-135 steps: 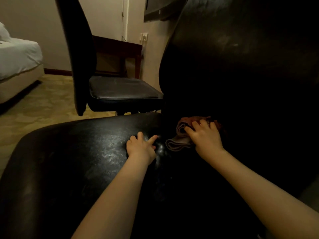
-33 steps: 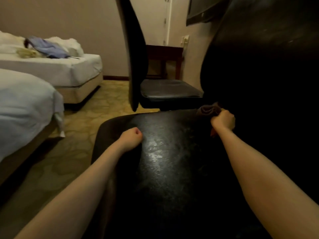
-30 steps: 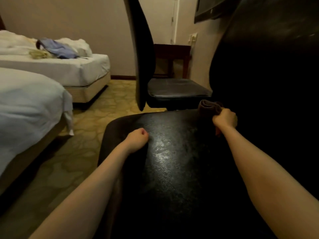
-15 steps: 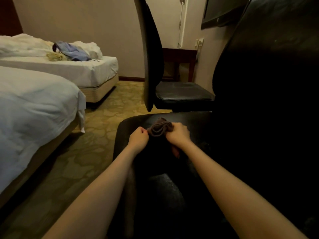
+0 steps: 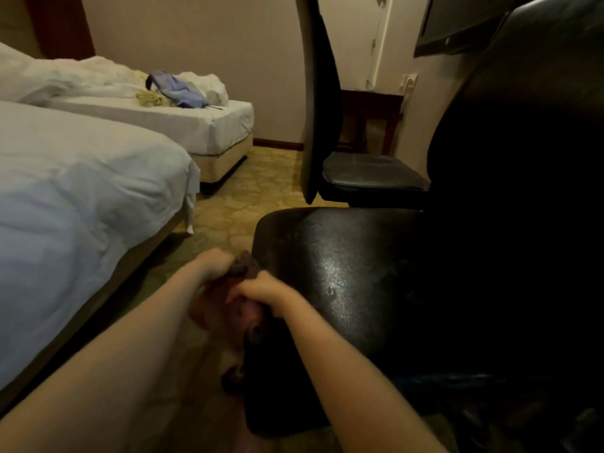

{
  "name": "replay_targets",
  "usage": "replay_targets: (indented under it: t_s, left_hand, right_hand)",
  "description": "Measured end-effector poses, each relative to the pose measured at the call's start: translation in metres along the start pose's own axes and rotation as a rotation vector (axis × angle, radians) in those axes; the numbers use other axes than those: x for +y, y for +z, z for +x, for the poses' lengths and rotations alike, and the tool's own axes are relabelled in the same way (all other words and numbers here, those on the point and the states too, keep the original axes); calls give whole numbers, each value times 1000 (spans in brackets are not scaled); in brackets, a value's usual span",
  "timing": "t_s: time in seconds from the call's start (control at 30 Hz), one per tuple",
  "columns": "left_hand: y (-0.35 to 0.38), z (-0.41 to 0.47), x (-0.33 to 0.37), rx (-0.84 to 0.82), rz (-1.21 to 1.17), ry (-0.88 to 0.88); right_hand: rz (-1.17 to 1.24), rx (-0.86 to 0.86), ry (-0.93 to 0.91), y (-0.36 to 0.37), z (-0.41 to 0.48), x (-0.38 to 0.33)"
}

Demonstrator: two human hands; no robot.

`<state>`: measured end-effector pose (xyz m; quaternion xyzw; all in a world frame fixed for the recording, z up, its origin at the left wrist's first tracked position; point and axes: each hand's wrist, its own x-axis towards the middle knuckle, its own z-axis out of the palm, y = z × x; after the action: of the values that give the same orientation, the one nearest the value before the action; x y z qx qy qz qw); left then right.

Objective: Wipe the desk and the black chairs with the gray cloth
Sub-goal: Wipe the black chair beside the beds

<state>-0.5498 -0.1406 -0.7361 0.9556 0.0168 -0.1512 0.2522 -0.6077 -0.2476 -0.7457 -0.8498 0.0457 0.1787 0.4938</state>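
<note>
Head cam, starting at the fingers: both sets are curled in tight, nothing spread. The left hand (image 5: 214,263) and the right hand (image 5: 261,290) each grip a bit of the same bunched-up dark gray cloth (image 5: 243,268), so the wad sits pinched between them, knuckles nearly touching. It's all motion-blurred (so don't ask me which fingertip is where, I can't tell). There's also a reddish smear hanging below the hands that might be a loose end of the cloth, can't say for sure. My guess on why two hands: it looks like re-bunching the cloth to get a fresh face before the next pass, not actual wiping. The cloth is off every surface, held in the air just beside the near left corner of the big black leather chair seat (image 5: 343,273). That seat has a shiny patch in the middle, and its tall black backrest (image 5: 523,158) looms on the right. Past it stands the second black padded chair (image 5: 369,174), and behind that the dark wooden desk (image 5: 371,98) against the wall. Off to the left are two white-sheeted beds (image 5: 81,191), with patterned yellowish carpet (image 5: 258,181) in between. I'd guess the second chair or the desk comes next.
</note>
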Motion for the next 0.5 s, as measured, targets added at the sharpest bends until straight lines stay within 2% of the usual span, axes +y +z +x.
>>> replay_targets:
  t_s: [0.03, 0.17, 0.27, 0.4, 0.5]
  left_hand:
    - [1, -11, -1, -22, 68, -22]
    - [-13, -32, 21, 28, 139, 43]
    - [-27, -48, 52, 155, 62, 174]
    - [-29, -69, 109, 343, -195, 324]
    - [-9, -80, 152, 407, -329, 439]
  right_hand:
    - [31, -31, 23, 9, -8, 6]
    - [214, 70, -16, 9, -6, 7]
    - [317, 148, -86, -24, -16, 1]
    - [424, 224, -205, -91, -60, -2]
    - [488, 271, -282, -136, -92, 15]
